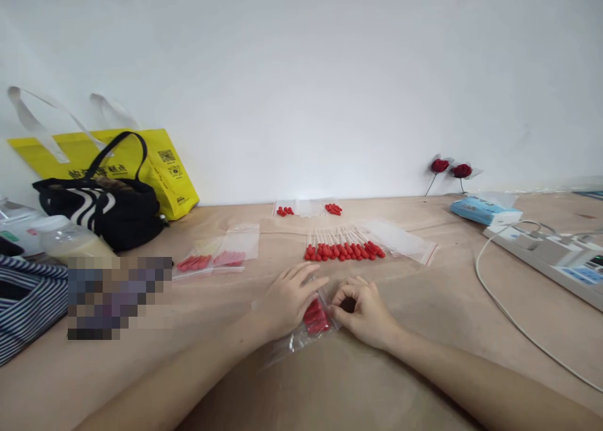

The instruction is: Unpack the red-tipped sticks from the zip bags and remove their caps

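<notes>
A clear plastic bag (296, 341) with red pieces (315, 316) inside lies on the table between my hands. My left hand (289, 299) rests over its left part, fingers stretched out and hiding some of it. At the bag's right edge, my right hand (365, 311) is closed in a pinch of thumb and forefinger. Just beyond my hands is a row of thin white sticks with red rounded tips (343, 251), the tips pointing toward me. Another clear bag (400, 239) lies flat beside and partly under that row.
Filled bags of red pieces (195, 262) lie at left, and more red-tipped sticks (333, 209) by the wall. A yellow bag (174, 173), black bag (127, 211) and jar (75, 242) stand left. Right are a tissue pack (483, 209), power strip (527, 249), cable (499, 318) and fabric roses (440, 166).
</notes>
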Available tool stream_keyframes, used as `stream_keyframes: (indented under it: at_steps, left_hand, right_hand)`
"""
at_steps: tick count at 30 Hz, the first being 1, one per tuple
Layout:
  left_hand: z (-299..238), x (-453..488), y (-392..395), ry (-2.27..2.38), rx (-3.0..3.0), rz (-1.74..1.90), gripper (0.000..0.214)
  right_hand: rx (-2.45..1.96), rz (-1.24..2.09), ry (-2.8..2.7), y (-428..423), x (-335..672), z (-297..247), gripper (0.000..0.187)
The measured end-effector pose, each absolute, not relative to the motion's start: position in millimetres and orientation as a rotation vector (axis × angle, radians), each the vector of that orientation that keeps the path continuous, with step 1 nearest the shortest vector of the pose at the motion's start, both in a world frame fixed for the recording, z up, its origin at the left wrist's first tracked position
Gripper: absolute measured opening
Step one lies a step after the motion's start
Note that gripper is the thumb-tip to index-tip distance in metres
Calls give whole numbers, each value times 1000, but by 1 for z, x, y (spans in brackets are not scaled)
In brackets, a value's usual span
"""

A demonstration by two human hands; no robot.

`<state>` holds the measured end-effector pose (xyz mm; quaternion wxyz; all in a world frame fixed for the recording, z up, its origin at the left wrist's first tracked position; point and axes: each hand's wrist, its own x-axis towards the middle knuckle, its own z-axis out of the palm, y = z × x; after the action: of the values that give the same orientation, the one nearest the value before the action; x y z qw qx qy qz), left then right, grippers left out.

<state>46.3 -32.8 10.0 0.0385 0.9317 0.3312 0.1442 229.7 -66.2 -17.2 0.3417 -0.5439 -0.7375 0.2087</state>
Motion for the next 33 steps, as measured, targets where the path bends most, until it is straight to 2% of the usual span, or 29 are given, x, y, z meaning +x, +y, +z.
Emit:
stream_keyframes:
  at_steps: [4, 7, 15, 18, 22, 33]
  left_hand:
    - [18, 52, -10, 543, 3031, 420, 26]
    - [24, 59, 1, 377, 3033, 379, 22]
    - [15, 59, 2, 327, 3157, 479, 14]
    - [9, 56, 2, 291, 3172, 567, 18]
    - [4, 55, 4, 238, 3178, 680, 24]
    - [2, 56, 2, 180, 3095, 880, 26]
  right_hand:
    - [-1409, 548, -1914, -67, 229, -15, 15]
    - [-1390, 512, -1931, -68, 228, -15, 15]
    - [-1258, 412, -2033, -63, 236, -14, 19]
    - [-1057, 286, -2156, -58, 245, -15, 8]
    - [-819, 98, -2282, -52, 250, -19, 13]
    - [-579, -378, -2282, -47, 251, -16, 13]
